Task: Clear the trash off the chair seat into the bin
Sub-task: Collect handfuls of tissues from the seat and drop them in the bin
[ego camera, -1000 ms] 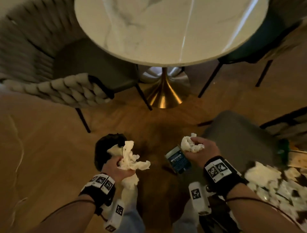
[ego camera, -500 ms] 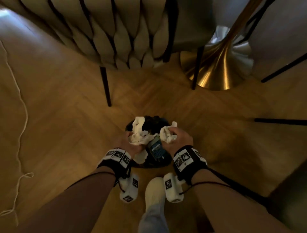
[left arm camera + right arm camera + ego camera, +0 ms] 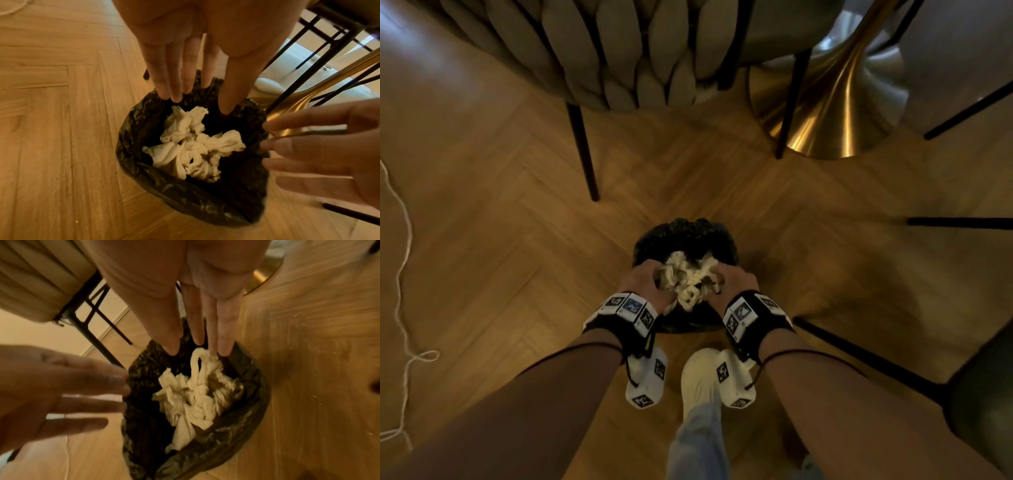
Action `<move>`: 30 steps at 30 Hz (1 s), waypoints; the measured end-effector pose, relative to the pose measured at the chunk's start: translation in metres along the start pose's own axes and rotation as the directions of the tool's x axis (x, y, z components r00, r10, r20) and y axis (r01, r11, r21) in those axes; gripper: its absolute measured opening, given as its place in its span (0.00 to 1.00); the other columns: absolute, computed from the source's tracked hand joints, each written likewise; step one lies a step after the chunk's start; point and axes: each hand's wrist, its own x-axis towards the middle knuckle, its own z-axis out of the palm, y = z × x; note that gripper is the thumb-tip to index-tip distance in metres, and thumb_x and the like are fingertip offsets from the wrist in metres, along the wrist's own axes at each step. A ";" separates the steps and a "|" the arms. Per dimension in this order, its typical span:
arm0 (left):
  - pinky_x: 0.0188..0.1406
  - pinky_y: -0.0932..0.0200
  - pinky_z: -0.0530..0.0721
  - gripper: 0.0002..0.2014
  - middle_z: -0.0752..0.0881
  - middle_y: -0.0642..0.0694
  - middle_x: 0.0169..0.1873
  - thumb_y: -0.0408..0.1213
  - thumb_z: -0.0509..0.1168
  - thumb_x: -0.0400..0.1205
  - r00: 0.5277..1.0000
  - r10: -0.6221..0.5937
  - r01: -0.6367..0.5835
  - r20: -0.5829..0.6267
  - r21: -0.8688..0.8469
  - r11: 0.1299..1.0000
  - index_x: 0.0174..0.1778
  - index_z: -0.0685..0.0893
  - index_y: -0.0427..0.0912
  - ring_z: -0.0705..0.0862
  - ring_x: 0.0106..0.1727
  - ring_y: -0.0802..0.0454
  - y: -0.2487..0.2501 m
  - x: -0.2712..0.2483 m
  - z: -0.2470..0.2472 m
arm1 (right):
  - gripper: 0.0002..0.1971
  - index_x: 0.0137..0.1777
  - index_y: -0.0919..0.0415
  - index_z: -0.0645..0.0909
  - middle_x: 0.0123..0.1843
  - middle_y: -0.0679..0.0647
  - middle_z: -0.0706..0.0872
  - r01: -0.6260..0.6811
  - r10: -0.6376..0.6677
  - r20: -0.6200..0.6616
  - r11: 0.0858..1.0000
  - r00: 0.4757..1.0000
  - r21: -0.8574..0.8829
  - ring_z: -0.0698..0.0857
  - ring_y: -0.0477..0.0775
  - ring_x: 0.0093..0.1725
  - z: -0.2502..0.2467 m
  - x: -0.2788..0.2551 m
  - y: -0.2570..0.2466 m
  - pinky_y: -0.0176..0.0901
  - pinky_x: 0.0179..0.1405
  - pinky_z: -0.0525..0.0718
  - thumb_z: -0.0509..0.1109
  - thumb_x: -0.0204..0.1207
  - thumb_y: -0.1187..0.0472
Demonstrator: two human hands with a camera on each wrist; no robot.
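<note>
A small bin [image 3: 685, 236] lined with a black bag stands on the wooden floor. Crumpled white tissues [image 3: 688, 279] lie inside it, filling its mouth [image 3: 191, 146] [image 3: 197, 394]. My left hand [image 3: 650, 281] hovers over the bin's left side, fingers straight and spread, holding nothing [image 3: 200, 102]. My right hand [image 3: 729, 281] mirrors it over the right side, also empty with straight fingers [image 3: 197, 350]. Each wrist view shows the opposite hand at its edge. The blue packet is not visible.
A chair with a braided back [image 3: 619, 51] and black legs [image 3: 585, 154] stands beyond the bin. A gold table base [image 3: 842, 102] is at the upper right. More black chair legs [image 3: 859, 356] cross the right side. A white cord [image 3: 400, 240] trails left. My white shoe [image 3: 702, 373] touches the bin.
Both hands came together over the bin and let go of the tissues and the blue packet. The tissues now lie in the bin and the fingers are spread.
</note>
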 end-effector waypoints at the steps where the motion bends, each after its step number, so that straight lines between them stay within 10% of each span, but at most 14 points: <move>1: 0.60 0.45 0.84 0.27 0.83 0.44 0.59 0.47 0.75 0.68 1.000 0.013 -0.013 0.008 -0.029 0.999 0.63 0.77 0.48 0.82 0.60 0.43 0.000 -0.007 -0.003 | 0.27 0.75 0.55 0.72 0.72 0.57 0.79 -0.010 0.010 -0.021 1.000 1.000 0.022 0.77 0.60 0.71 -0.007 -0.011 0.001 0.51 0.71 0.78 0.72 0.76 0.58; 7: 0.57 0.54 0.83 0.11 0.86 0.46 0.46 0.35 0.72 0.74 0.992 0.110 -0.108 0.067 -0.028 0.994 0.53 0.84 0.44 0.85 0.53 0.47 0.063 -0.094 -0.025 | 0.14 0.59 0.54 0.85 0.56 0.53 0.89 -0.069 0.101 -0.094 0.953 0.990 0.295 0.87 0.54 0.56 -0.081 -0.110 0.029 0.38 0.55 0.85 0.73 0.74 0.54; 14: 0.49 0.55 0.84 0.04 0.86 0.49 0.38 0.35 0.69 0.77 0.949 0.280 -0.296 0.146 0.102 0.950 0.45 0.84 0.48 0.83 0.40 0.53 0.204 -0.210 -0.017 | 0.01 0.46 0.52 0.83 0.41 0.56 0.90 -0.006 0.235 -0.229 0.712 0.945 0.702 0.89 0.54 0.37 -0.198 -0.255 0.127 0.52 0.43 0.92 0.71 0.77 0.60; 17: 0.39 0.55 0.83 0.04 0.87 0.50 0.38 0.37 0.69 0.78 0.921 0.337 -0.368 0.198 0.149 0.918 0.46 0.84 0.50 0.83 0.36 0.54 0.270 -0.245 0.013 | 0.08 0.40 0.54 0.80 0.38 0.57 0.87 0.027 0.344 -0.261 0.559 0.902 0.829 0.85 0.53 0.31 -0.233 -0.311 0.197 0.46 0.33 0.88 0.68 0.79 0.66; 25: 0.52 0.45 0.86 0.10 0.89 0.50 0.38 0.35 0.72 0.74 0.833 0.455 -0.540 0.315 0.285 0.792 0.36 0.83 0.57 0.87 0.44 0.49 0.409 -0.304 0.145 | 0.07 0.43 0.60 0.82 0.35 0.61 0.85 0.052 0.574 -0.179 0.231 0.799 0.972 0.83 0.56 0.27 -0.247 -0.405 0.415 0.46 0.29 0.85 0.65 0.80 0.70; 30: 0.48 0.58 0.84 0.07 0.87 0.51 0.38 0.35 0.72 0.74 0.789 0.455 -0.608 0.412 0.422 0.673 0.41 0.84 0.53 0.86 0.43 0.51 0.442 -0.330 0.225 | 0.03 0.47 0.66 0.83 0.36 0.65 0.85 0.026 0.697 -0.086 0.096 0.712 0.995 0.82 0.60 0.29 -0.236 -0.437 0.522 0.48 0.27 0.86 0.67 0.79 0.69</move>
